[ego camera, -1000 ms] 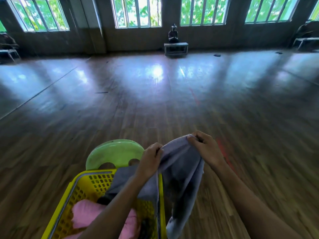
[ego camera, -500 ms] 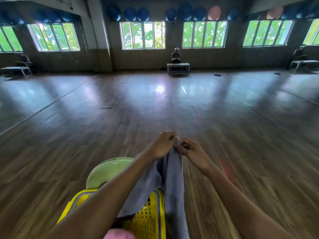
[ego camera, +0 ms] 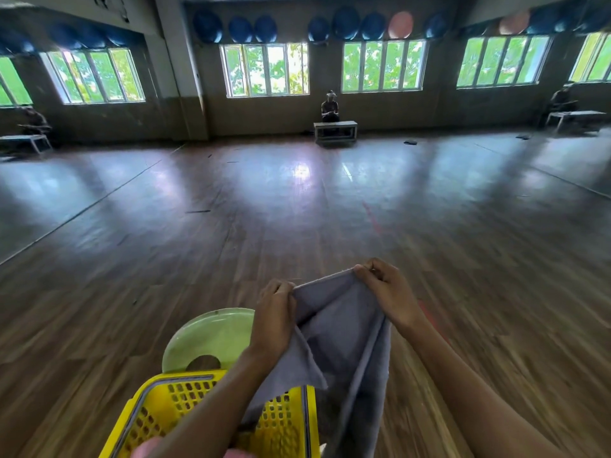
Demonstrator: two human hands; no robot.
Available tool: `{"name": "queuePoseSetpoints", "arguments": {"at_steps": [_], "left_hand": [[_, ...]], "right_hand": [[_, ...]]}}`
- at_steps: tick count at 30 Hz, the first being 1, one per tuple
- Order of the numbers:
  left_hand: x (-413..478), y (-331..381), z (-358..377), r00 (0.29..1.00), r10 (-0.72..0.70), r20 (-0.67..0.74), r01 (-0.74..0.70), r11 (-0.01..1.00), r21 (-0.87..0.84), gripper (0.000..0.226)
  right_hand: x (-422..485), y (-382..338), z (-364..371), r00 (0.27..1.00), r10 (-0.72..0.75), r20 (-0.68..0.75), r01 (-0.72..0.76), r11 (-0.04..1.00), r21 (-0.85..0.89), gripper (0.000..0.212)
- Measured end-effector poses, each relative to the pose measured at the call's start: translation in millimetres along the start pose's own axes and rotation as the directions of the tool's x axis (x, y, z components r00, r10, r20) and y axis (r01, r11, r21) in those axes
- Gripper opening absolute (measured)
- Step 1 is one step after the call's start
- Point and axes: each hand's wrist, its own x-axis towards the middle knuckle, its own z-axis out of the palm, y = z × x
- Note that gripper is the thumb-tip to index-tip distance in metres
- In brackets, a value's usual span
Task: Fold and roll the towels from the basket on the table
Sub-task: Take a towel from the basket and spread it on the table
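A grey towel (ego camera: pixel 340 328) hangs in the air in front of me, held by its top edge. My left hand (ego camera: pixel 274 317) pinches the towel's left corner and my right hand (ego camera: pixel 386 292) pinches the right corner, a little higher. The cloth sags between them and drapes down past the right wall of a yellow plastic basket (ego camera: pixel 185 404) at the bottom of the view. A bit of pink towel (ego camera: pixel 145 449) shows inside the basket, mostly hidden behind my left forearm.
A pale green plastic stool (ego camera: pixel 205 338) stands just beyond the basket. Wooden floor (ego camera: pixel 297 226) stretches ahead to a wall of windows. A person sits behind a low bench (ego camera: pixel 335 129) far off. More low benches stand at the far left and right.
My hands, together at the towel's top edge half a second ago, have moved apart and spread the edge. The view has tilted up since a second ago.
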Motion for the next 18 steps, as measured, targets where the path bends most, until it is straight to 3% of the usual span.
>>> {"name": "queuePoseSetpoints", "arguments": {"at_steps": [3,5,9,12,15,18], "left_hand": [[11,0,-1,0.983,-0.180,0.028,0.183,0.977,-0.112,0.019],[23,9,-3,0.953,-0.264,0.150,0.289,0.939,-0.185,0.022],[39,36,-10,0.936,-0.129,0.327,0.229,0.930,-0.287,0.039],[36,55,-5,0.900,-0.001,0.437,0.115,0.965,-0.234,0.042],[29,55,-1,0.915,-0.039,0.402,0.148,0.958,-0.244,0.046],[22,50,-4,0.892,0.003,0.453,0.145,0.946,-0.291,0.031]], "right_hand": [[-1,11,0,0.999,0.038,0.001,-0.038,0.999,-0.017,0.037],[-3,18,1,0.997,0.077,0.016,-0.077,0.997,-0.020,0.036],[-15,20,15,0.979,0.110,0.174,-0.122,0.991,0.057,0.012],[-22,16,27,0.964,0.065,0.257,-0.114,0.977,0.179,0.020],[-29,11,25,0.933,0.078,0.353,-0.174,0.952,0.251,0.010],[-38,12,26,0.922,0.101,0.373,-0.200,0.950,0.238,0.022]]}}
